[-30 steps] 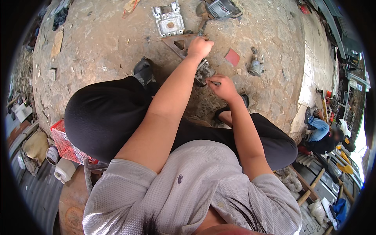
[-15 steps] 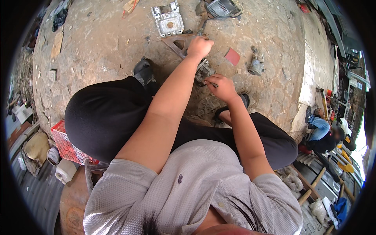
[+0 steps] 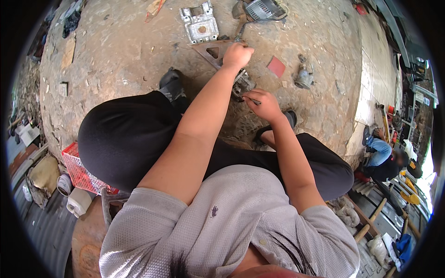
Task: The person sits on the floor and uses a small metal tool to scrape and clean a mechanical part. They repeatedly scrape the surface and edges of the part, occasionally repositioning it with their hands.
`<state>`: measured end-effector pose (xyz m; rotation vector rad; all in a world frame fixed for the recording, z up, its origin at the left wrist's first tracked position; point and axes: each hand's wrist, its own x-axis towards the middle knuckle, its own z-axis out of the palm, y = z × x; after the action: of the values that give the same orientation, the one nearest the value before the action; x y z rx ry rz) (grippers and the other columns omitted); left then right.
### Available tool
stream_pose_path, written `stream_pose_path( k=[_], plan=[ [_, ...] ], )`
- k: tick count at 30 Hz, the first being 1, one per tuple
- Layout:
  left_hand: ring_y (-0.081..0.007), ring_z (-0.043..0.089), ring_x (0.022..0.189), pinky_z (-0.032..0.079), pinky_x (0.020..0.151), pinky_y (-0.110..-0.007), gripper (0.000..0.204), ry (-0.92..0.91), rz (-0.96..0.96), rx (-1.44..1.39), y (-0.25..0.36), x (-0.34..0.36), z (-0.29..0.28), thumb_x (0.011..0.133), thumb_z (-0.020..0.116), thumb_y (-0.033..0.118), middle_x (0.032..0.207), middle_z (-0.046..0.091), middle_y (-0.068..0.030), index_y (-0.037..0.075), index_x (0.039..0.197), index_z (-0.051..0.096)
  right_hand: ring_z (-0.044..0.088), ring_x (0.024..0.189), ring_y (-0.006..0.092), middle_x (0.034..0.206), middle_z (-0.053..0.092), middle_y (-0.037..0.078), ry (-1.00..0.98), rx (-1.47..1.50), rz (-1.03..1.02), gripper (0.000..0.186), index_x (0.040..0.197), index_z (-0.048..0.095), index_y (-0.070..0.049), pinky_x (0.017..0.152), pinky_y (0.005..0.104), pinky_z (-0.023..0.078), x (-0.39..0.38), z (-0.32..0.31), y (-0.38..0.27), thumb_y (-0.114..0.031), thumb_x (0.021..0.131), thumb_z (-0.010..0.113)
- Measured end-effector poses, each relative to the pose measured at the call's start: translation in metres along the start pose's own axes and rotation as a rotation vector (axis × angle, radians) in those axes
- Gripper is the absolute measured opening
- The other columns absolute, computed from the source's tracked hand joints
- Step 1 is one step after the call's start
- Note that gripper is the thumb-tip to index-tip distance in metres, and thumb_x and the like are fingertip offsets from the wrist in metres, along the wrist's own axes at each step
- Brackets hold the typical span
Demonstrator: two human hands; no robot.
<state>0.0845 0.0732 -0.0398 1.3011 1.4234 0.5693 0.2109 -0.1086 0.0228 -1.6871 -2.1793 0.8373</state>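
Note:
On the ground in front of me lies a rusty metal plate (image 3: 211, 50) with a triangular opening. My left hand (image 3: 238, 56) is closed at its right end, and what lies within the fingers is hidden. Below it, between my feet, sits a small greasy metal part (image 3: 243, 83) with an uneven, machined look. My right hand (image 3: 265, 105) is closed around a thin dark tool (image 3: 254, 100), whose tip points toward the lower end of that part. Whether the tip touches it is too small to tell.
A silver metal casting (image 3: 202, 28) and a grey slotted cover (image 3: 265, 9) lie ahead. A red square sheet (image 3: 276, 67) and a carburetor-like metal part (image 3: 303, 78) are to the right. A red crate (image 3: 83, 169) stands left; another person (image 3: 382, 160) sits far right.
The tool in my right hand has tilted slightly, and the fingers have shifted a little. My left hand stays in the same place.

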Motion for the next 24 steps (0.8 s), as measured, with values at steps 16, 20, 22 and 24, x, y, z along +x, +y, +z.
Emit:
stream_pose_path(
  k=[16,20,22,24],
  plan=[
    [-0.0457,0.070,0.108,0.054,0.095,-0.048,0.041,0.017,-0.023,0.002,0.003,-0.002,-0.003,0.082,0.066,0.036,0.107,0.075,-0.0274,0.002,0.103,0.079,0.074,0.097,0.0343,0.108,0.079,0.010,-0.287,-0.109,0.190,0.019,0.108,0.083,-0.019,0.084,0.0446,0.060,0.002,-0.021,0.004,-0.029,0.095,0.074],
    [-0.0455,0.070,0.109,0.054,0.096,-0.048,0.042,-0.008,-0.009,-0.009,0.001,-0.001,-0.004,0.083,0.066,0.036,0.108,0.075,-0.0274,0.002,0.105,0.079,0.074,0.099,0.0348,0.112,0.079,0.011,-0.136,0.015,0.129,0.023,0.111,0.083,-0.020,0.087,0.0458,0.060,0.004,-0.026,-0.004,-0.034,0.095,0.074],
    [-0.0454,0.071,0.109,0.054,0.097,-0.048,0.042,0.015,0.002,0.012,0.003,-0.002,-0.001,0.083,0.066,0.035,0.108,0.075,-0.0272,0.002,0.105,0.079,0.074,0.100,0.0353,0.112,0.079,0.011,-0.234,-0.056,0.091,0.024,0.112,0.083,-0.020,0.087,0.0466,0.059,0.000,-0.019,0.003,-0.035,0.095,0.074],
    [-0.0445,0.069,0.113,0.053,0.100,-0.048,0.043,0.025,-0.003,0.018,0.002,-0.002,-0.003,0.083,0.067,0.036,0.113,0.075,-0.0262,0.004,0.108,0.079,0.074,0.099,0.0355,0.109,0.079,0.011,-0.321,-0.104,0.120,0.023,0.111,0.083,-0.020,0.087,0.0467,0.059,0.000,-0.025,-0.002,-0.034,0.095,0.074]
  ],
)
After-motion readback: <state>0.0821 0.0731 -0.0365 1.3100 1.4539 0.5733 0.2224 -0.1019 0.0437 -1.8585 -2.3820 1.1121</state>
